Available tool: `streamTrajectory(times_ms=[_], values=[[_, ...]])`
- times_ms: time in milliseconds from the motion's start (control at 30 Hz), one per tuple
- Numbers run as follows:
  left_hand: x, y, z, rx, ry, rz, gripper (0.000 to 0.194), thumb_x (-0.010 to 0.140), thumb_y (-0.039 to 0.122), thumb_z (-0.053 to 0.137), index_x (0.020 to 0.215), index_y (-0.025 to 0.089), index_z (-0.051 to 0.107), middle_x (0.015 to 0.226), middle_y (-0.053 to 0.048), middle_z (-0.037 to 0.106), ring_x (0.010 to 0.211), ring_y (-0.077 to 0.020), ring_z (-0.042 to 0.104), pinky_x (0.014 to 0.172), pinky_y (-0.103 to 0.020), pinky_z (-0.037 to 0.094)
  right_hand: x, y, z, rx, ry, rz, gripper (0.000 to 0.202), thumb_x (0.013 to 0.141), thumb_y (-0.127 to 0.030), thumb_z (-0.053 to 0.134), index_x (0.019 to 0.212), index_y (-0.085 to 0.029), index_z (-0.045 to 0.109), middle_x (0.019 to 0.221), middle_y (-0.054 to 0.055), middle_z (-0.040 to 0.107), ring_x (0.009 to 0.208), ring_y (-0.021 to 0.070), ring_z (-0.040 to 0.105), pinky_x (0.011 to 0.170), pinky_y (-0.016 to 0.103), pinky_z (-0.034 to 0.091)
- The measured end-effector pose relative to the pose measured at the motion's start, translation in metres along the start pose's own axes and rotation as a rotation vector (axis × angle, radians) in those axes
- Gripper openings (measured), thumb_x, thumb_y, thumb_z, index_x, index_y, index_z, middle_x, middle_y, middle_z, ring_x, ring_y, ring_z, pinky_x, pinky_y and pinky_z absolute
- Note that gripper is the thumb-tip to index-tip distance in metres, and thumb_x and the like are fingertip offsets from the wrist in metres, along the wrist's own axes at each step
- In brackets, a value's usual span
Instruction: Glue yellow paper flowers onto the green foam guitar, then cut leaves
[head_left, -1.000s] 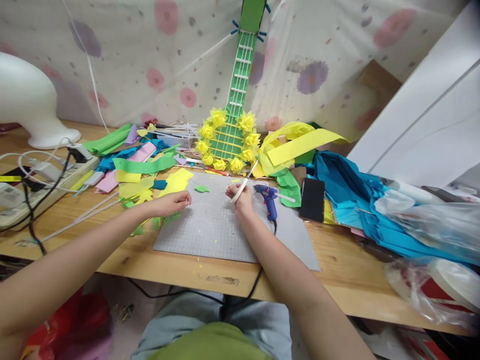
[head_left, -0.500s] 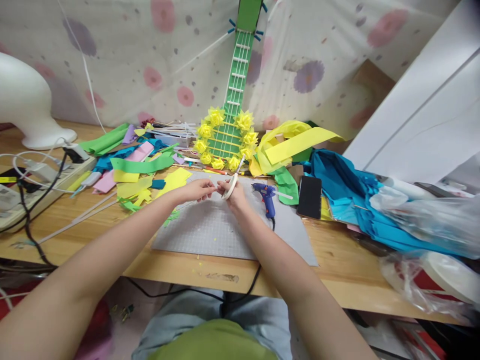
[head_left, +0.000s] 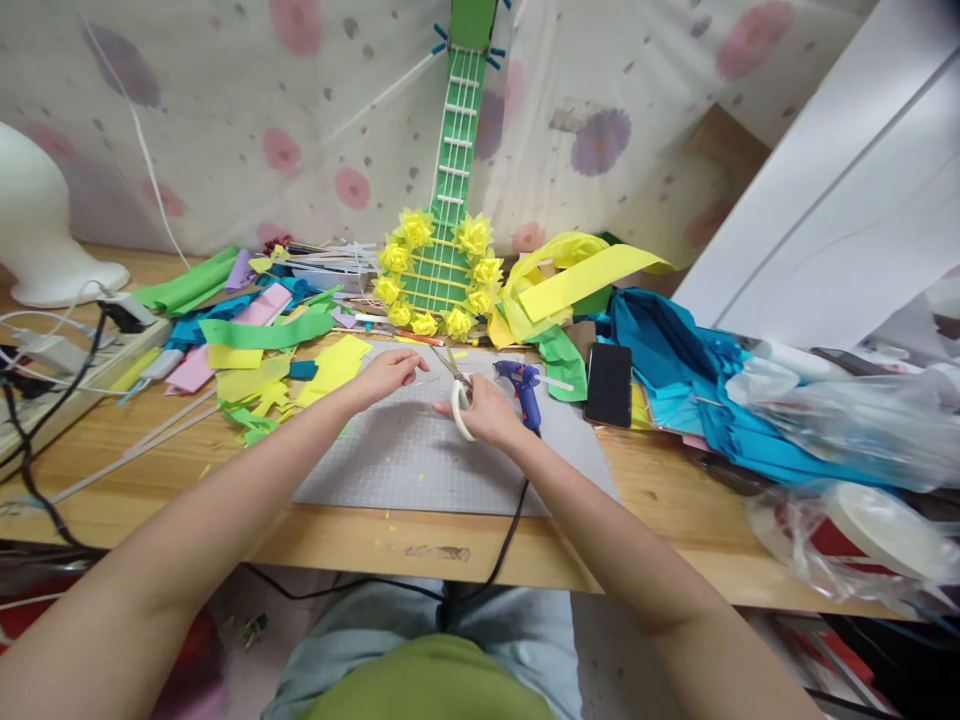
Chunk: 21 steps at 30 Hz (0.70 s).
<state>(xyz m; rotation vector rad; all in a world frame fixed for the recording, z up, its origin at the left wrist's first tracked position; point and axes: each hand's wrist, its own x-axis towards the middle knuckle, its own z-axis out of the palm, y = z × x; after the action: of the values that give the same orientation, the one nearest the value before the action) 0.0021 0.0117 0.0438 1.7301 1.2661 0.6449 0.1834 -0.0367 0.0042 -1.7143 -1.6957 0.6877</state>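
My right hand (head_left: 484,405) is closed on white-handled scissors (head_left: 459,408), whose blades point up and to the left, slightly parted. To the left, my left hand (head_left: 394,375) has its fingers curled together, with a thin strand at the fingertips too fine to identify. Both hands are over the grey cutting mat (head_left: 420,470), apart from each other. Behind them a green paper guitar (head_left: 454,150) ringed with yellow paper flowers (head_left: 475,236) leans on the wall cover. A blue glue gun (head_left: 525,390) lies just right of my right hand.
Green, yellow and pink paper scraps (head_left: 274,335) lie at the left, near a power strip (head_left: 112,365) with cables. At the right are a black phone (head_left: 609,385), blue crepe paper (head_left: 675,350) and a roll in plastic (head_left: 877,530). A white foam head (head_left: 37,220) stands far left.
My hands have moved apart. My right hand has lowered with the scissors, which now point up and left instead of up and right. The whole view has shifted a little.
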Motion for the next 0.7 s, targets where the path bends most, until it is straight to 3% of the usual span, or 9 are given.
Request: streamTrajectory(times_ms=[267, 467, 600, 700], values=[[0.002, -0.003, 0.015, 0.091, -0.059, 0.036, 0.019, 0.077, 0.026, 0.04, 0.081, 0.016, 0.055, 0.053, 0.004, 0.043, 0.051, -0.0109, 0.042, 0.055, -0.024, 0.036, 0.003, -0.008, 0.009, -0.151, 0.008, -0.168, 0.048, 0.059, -0.051, 0.07, 0.089, -0.02, 0.05, 0.093, 0.012, 0.06, 0.092, 0.0276, 0.055, 0.077, 0.037, 0.039], [0.005, -0.005, 0.01, 0.164, -0.009, 0.081, 0.023, 0.076, 0.028, 0.04, 0.084, 0.016, 0.058, 0.061, 0.001, 0.051, 0.058, -0.0123, 0.047, 0.058, -0.024, 0.038, 0.008, -0.015, 0.008, 0.11, -0.154, 0.06, 0.04, 0.056, -0.048, 0.073, 0.074, -0.021, 0.05, 0.071, 0.002, 0.06, 0.065, 0.0181, 0.055, 0.057, 0.027, 0.038], [0.008, -0.006, 0.006, 0.189, -0.005, 0.033, 0.021, 0.076, 0.028, 0.042, 0.08, 0.015, 0.057, 0.057, 0.001, 0.049, 0.054, -0.0118, 0.046, 0.054, -0.023, 0.035, 0.013, -0.02, 0.006, 0.271, -0.255, 0.172, 0.034, 0.057, -0.041, 0.073, 0.072, -0.02, 0.05, 0.062, -0.004, 0.054, 0.057, 0.0114, 0.05, 0.051, 0.022, 0.035], [0.011, -0.007, 0.007, 0.204, 0.0, -0.008, 0.019, 0.077, 0.028, 0.042, 0.076, 0.015, 0.057, 0.056, 0.002, 0.049, 0.052, -0.0111, 0.045, 0.052, -0.023, 0.033, 0.016, -0.024, 0.003, 0.323, -0.422, 0.231, 0.027, 0.064, -0.038, 0.066, 0.066, -0.017, 0.049, 0.054, -0.004, 0.048, 0.048, 0.008, 0.043, 0.046, 0.021, 0.032]])
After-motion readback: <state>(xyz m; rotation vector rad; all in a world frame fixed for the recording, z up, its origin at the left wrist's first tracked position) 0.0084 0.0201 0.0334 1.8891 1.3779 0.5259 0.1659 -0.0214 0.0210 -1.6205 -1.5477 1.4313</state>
